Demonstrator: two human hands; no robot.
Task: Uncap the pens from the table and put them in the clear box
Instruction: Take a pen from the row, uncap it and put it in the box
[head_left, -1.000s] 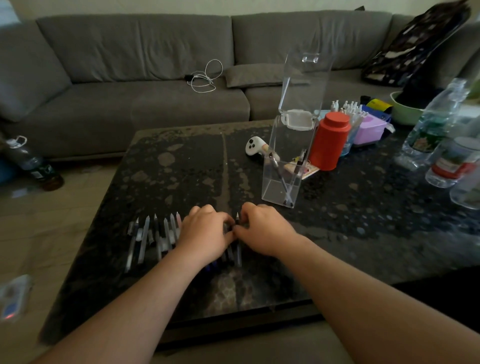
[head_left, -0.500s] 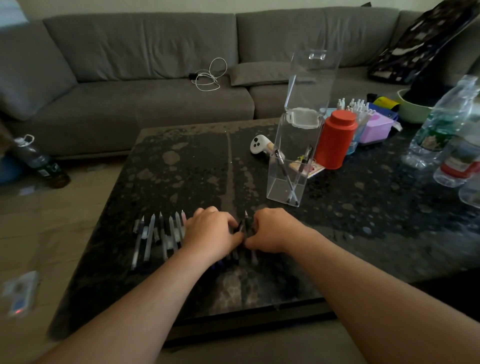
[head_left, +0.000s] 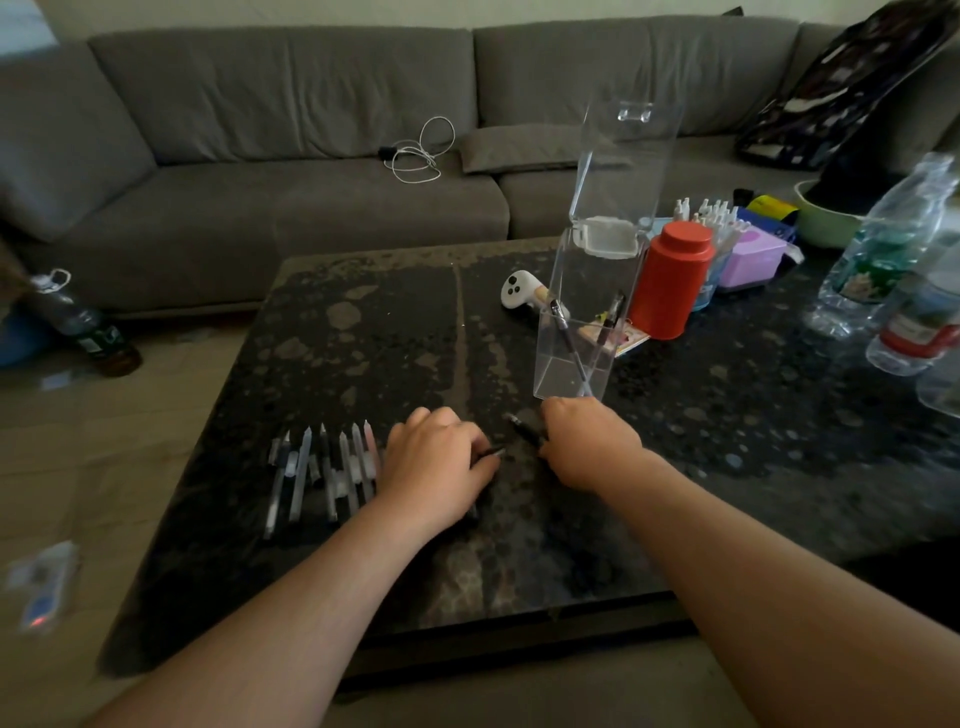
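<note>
Two pens (head_left: 576, 343) stand in the clear box (head_left: 587, 332) at 1 o'clock, a row of capped pens (head_left: 322, 467) waits at 9 o'clock, while the right hand (head_left: 587, 441) pinches a dark pen (head_left: 524, 430) and the left hand (head_left: 434, 462) pinches its cap (head_left: 491, 453) (pulled apart, I judge).

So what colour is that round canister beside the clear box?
Red canister, lid included; the head view shows it clearly.

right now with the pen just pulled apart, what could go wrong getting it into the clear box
1. The clear box is tall and narrow with its lid standing open above; a bump from the right hand carrying the black pen could tip it.
2. The left hand sits against the row of pens and could scatter them.
</note>
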